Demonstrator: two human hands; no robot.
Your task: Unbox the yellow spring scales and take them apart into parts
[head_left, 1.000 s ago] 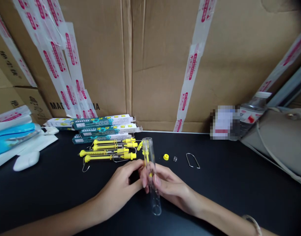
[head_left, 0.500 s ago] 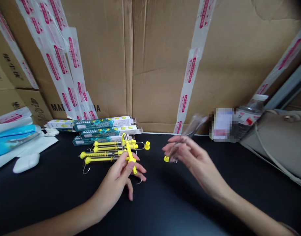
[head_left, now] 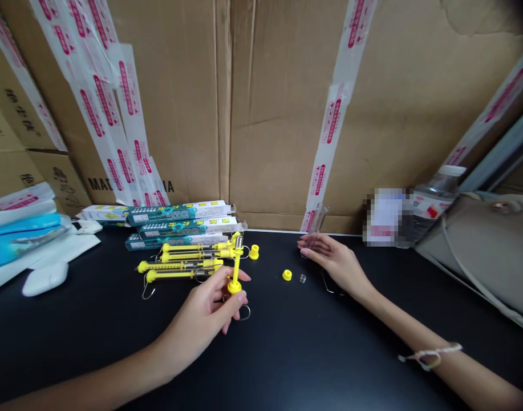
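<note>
Your left hand (head_left: 197, 317) has its fingers curled round a yellow spring scale (head_left: 234, 268), held upright at lower centre, just in front of a row of yellow spring scales (head_left: 179, 264). Your right hand (head_left: 336, 264), right of centre, has its fingers together, clamped on a clear tube (head_left: 317, 224) near the far edge of the black table (head_left: 295, 354). Yellow cap (head_left: 287, 275) and small spring (head_left: 303, 278) lie between your hands, wire hook (head_left: 329, 283) just under your right hand

Matte black tabletop (head_left: 329, 354), with a row of yellow tubular spring scales (head_left: 184, 265) lying beside stacked teal-and-white cardboard boxes (head_left: 179, 220); two small round yellow plastic caps (head_left: 287, 275), a tiny clear coil spring (head_left: 303, 278) and, further left, a white computer mouse (head_left: 45, 279).
</note>
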